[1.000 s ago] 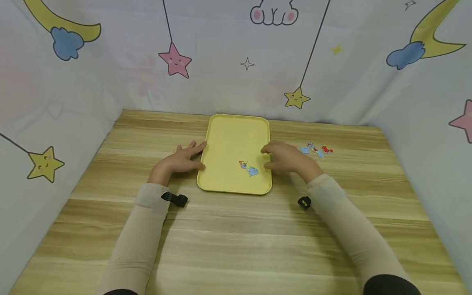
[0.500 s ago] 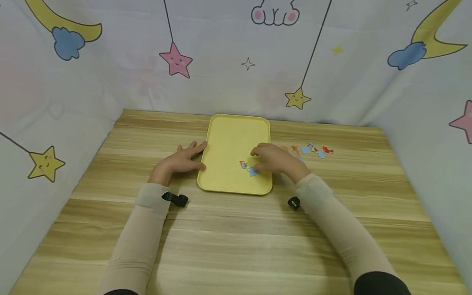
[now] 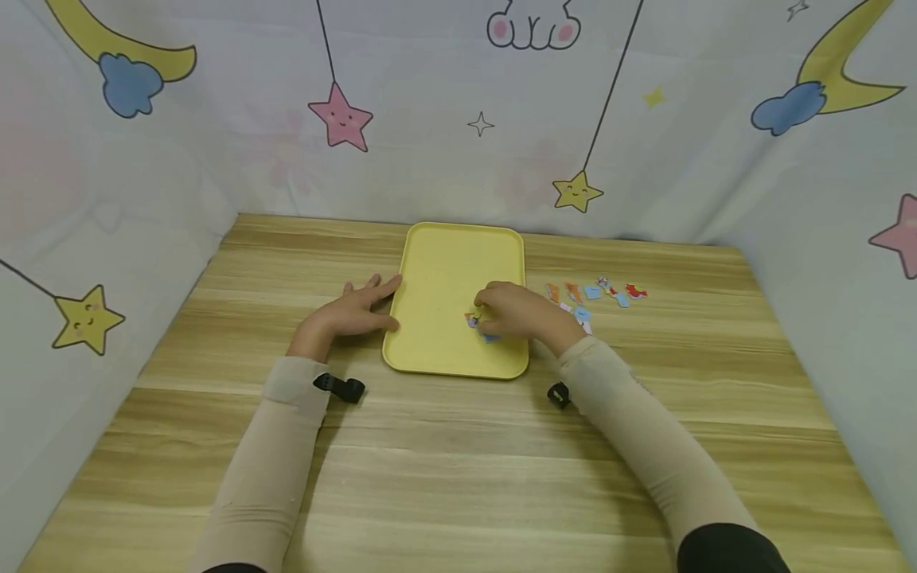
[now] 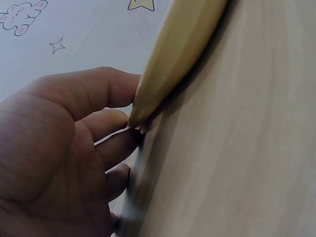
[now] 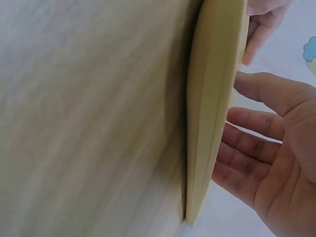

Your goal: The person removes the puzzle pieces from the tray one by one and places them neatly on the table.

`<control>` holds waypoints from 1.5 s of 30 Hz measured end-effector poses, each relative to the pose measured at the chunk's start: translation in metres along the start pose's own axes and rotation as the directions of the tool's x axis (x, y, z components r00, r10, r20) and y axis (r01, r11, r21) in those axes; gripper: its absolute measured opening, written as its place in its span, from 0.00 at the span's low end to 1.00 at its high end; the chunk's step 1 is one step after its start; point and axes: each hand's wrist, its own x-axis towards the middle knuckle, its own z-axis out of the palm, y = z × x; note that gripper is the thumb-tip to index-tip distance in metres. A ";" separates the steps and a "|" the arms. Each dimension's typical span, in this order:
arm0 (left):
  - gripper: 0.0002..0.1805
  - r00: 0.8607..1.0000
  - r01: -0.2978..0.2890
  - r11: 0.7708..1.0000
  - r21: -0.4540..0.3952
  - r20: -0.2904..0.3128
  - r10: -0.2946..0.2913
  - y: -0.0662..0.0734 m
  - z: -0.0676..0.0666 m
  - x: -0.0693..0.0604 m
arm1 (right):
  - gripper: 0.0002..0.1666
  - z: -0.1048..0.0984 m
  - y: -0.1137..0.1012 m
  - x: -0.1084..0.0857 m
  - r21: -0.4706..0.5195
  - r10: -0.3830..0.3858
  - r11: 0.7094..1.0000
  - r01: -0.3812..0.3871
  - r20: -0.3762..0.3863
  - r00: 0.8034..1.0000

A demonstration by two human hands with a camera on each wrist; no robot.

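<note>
A yellow tray (image 3: 451, 263) lies on the wooden table. My left hand (image 3: 347, 310) rests at its left rim, thumb and fingers spread; the left wrist view shows the fingertips against the tray edge. My right hand (image 3: 526, 314) reaches over the right side of the tray. Its thumb and forefinger stand apart around small printed jigsaw pieces. A colourful jigsaw piece (image 3: 470, 320) shows left of the thumb, and a blue jigsaw piece (image 3: 490, 338) shows partly below it. In the right wrist view the tray rim hides where the fingertips end, so contact with the pieces cannot be told.
Several loose jigsaw pieces (image 3: 592, 292) with blue, orange and red prints lie on the table right of the tray. A white curtain (image 3: 430, 159) printed with stars and moons stands behind the table and along both sides.
My right hand has moved left from the tray's right rim to the jigsaw pieces, partly covering them. More pieces on the table have come into sight. My left hand has stayed in place.
</note>
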 end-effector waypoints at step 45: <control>0.50 1.000 0.015 1.000 -0.009 0.002 -0.015 0.002 -0.001 -0.002 | 0.13 0.005 -0.018 0.007 -0.118 -0.029 0.993 0.031 0.015 0.999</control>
